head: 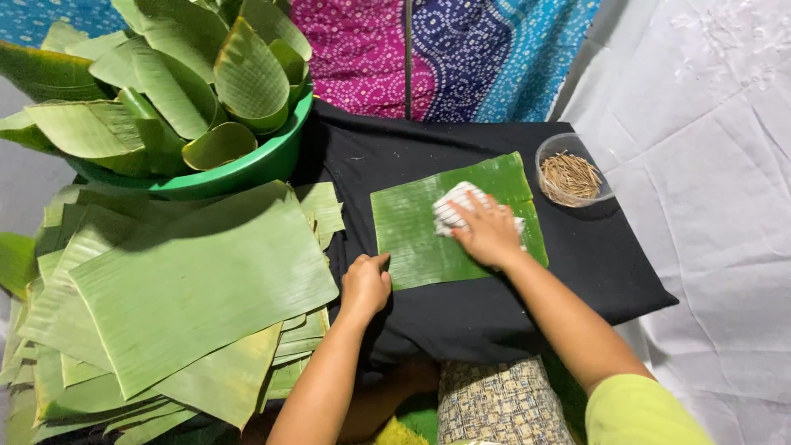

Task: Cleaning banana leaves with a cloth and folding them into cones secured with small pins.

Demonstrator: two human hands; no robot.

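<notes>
Nearest the camera, at the bottom of the frame, a patterned woven cloth covers what looks like the person's lap, and both forearms reach up from there onto a black cloth-covered surface. The step in hand appears to be wiping a cut banana leaf: the right hand presses a white striped rag flat against the rectangular leaf piece lying just right of centre, its grip spread over the rag rather than clenched around it. The left hand pins the leaf's lower left corner, fingers curled loosely and grasping nothing. To the left lies a loose stack of flat leaf sheets, and in the upper left a green basin holds leaves folded into cones. A clear round container of small wooden picks stands just off the leaf's upper right corner. Judging from this, finishing the wipe calls for steady strokes along the ribs while the corner stays pinned, lest the leaf tear.
</notes>
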